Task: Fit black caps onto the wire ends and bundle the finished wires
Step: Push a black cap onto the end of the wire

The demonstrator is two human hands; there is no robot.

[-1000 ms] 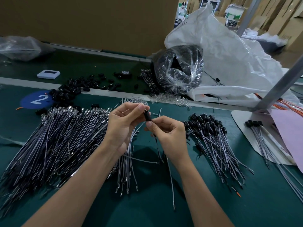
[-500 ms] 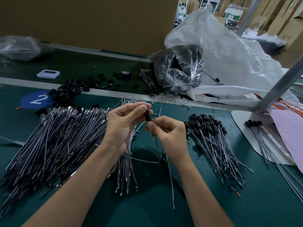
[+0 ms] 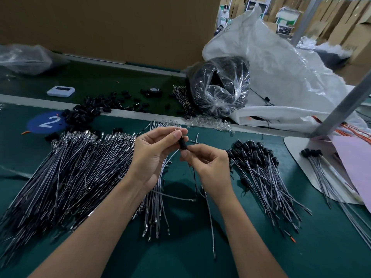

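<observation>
- Nearest, over the green table (image 3: 301, 247): left hand (image 3: 154, 155) curled, thumb and forefinger pinching the upper end of one black cap (image 3: 183, 145)
- Meeting it from below, right hand (image 3: 208, 163) curled likewise, thumb and forefinger pinching the wire (image 3: 170, 158) just under the cap's lower mouth, as far as can be told
- Judged as mid-fit: seating one wire end into one cap, with the depth of seating hidden by the fingertips
- Next, probably: push home straight along the cap's axis without kinking the thin wire, then lay it aside to the right
- Left of the hands, a broad heap of uncapped wires (image 3: 70, 173); right of them, a smaller heap of capped wires (image 3: 261, 169), loose and not yet bundled
- Farther back, loose caps (image 3: 86, 114) scattered beside a blue "2" marker (image 3: 47, 122); plenty of the task left, judging by the heaps
</observation>
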